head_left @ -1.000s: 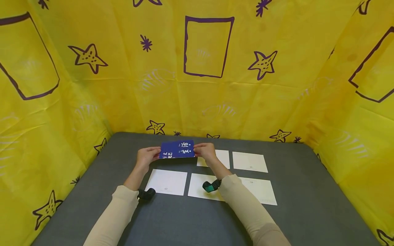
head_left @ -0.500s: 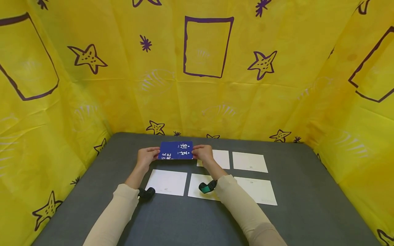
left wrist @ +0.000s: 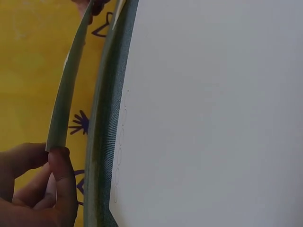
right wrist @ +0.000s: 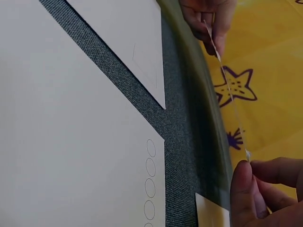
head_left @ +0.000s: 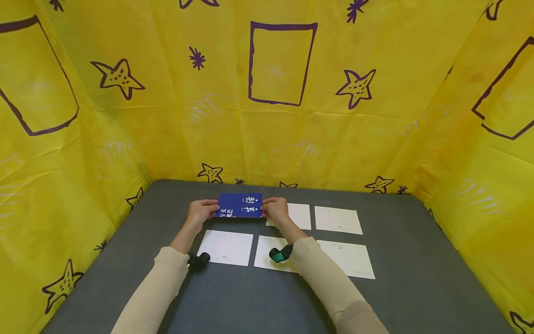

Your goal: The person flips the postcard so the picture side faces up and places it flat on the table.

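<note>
A blue postcard (head_left: 238,205) with white characters is held up between both hands near the back of the table, its printed face toward the head camera. My left hand (head_left: 201,211) pinches its left edge between thumb and fingers. At the opposite edge, my right hand (head_left: 275,208) pinches it the same way. In the left wrist view the postcard (left wrist: 66,90) appears nearly edge-on, slightly bowed. From the right wrist it shows only as a thin line, with the left hand (right wrist: 210,16) at its far end. White postcards lie below and beside the hands.
On the dark grey table (head_left: 233,297) lie a front-row white card (head_left: 225,247) at left, a middle one (head_left: 267,247) partly under the right wrist, and another (head_left: 350,260) at right. Behind are two more cards (head_left: 339,219) (head_left: 301,215). A yellow patterned cloth (head_left: 283,139) encloses the table.
The postcard has dropped slightly and tilted so more of its blue face shows. My right hand has shifted a little left and down with it. The white cards have not moved.
</note>
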Available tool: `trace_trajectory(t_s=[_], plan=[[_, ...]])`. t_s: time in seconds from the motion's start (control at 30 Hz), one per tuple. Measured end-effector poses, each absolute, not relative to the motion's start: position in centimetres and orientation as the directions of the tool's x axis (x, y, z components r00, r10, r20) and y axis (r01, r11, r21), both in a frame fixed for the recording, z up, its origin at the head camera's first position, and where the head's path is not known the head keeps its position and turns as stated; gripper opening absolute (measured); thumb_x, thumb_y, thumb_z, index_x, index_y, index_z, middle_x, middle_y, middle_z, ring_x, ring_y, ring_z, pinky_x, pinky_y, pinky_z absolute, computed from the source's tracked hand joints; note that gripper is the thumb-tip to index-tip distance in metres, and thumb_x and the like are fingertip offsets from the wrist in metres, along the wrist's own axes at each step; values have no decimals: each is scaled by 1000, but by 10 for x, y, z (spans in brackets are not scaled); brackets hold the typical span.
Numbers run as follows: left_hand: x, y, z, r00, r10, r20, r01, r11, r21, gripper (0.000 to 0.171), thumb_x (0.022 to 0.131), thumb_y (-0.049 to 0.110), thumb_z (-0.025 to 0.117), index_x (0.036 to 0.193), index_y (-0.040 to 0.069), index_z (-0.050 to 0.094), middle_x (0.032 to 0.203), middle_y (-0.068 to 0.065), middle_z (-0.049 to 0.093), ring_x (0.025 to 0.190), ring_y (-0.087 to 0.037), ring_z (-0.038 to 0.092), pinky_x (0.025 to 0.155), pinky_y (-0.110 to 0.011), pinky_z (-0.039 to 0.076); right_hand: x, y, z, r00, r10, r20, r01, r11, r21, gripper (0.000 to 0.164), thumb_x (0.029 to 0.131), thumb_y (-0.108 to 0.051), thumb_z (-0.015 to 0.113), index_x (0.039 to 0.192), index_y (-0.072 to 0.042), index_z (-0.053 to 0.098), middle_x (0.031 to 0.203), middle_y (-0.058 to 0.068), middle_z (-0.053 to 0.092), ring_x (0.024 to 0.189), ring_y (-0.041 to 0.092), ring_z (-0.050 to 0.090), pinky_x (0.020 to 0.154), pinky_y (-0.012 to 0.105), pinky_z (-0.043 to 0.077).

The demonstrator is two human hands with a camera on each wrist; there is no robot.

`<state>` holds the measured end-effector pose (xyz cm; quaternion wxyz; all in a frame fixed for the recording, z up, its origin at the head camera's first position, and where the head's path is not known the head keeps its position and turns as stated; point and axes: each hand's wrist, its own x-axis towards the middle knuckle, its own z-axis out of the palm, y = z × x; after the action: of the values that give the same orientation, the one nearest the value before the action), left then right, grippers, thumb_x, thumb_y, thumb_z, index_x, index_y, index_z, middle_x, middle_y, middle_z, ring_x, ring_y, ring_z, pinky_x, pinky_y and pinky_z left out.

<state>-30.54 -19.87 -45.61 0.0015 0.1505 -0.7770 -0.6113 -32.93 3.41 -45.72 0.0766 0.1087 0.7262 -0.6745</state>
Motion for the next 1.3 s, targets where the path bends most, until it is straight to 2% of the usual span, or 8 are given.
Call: trace_trajectory(t_s=[0.3,0.5,0.73,0.87,1.1,1.3], plan=[[-311,-202,-461,-949,-229,-218,-275,261,925,31,82,6,61,112,-1,61,106,-17,64,69,-6,58,63,-18,53,-335,29,-464,-957,91,-277,287,139,-948,21,70,8,65,91,4,67,75,12,61,47,12,55,46,23,52],[-312,-204,-462,-955,-214,-206,-263,286,922,31,82,4,61,112,-3,61,108,-19,63,69,-6,58,61,-17,52,-332,23,-462,-962,115,-246,269,279,-922,18,71,5,66,89,2,68,77,13,64,46,11,55,46,23,51],[-312,-204,-462,-959,-221,-180,-252,362,897,27,81,3,61,107,-5,63,107,-22,62,70,-10,58,58,-18,52,-329,18,-464,-972,128,-195,230,391,-891,12,70,5,65,81,1,68,67,12,65,40,11,54,41,22,48],[-313,-204,-463,-956,-234,-179,-265,421,867,26,82,5,61,106,-3,64,108,-22,62,73,-12,59,59,-20,52,-330,17,-467,-974,123,-188,223,413,-883,12,70,5,64,81,2,68,69,12,65,41,12,55,41,22,48],[-315,-204,-462,-955,-251,-160,-268,488,831,24,79,4,63,102,-3,66,104,-22,64,63,-9,58,56,-20,51,-330,16,-468,-989,88,-119,146,469,-871,14,71,3,62,84,2,69,74,13,67,40,8,53,39,19,47],[-312,-204,-459,-954,-252,-162,-274,519,810,24,80,8,63,102,-1,66,104,-21,64,68,-12,61,60,-23,53,-326,19,-463,-994,50,-99,111,509,-854,15,74,-2,63,88,1,68,78,14,68,44,10,56,40,20,47]])
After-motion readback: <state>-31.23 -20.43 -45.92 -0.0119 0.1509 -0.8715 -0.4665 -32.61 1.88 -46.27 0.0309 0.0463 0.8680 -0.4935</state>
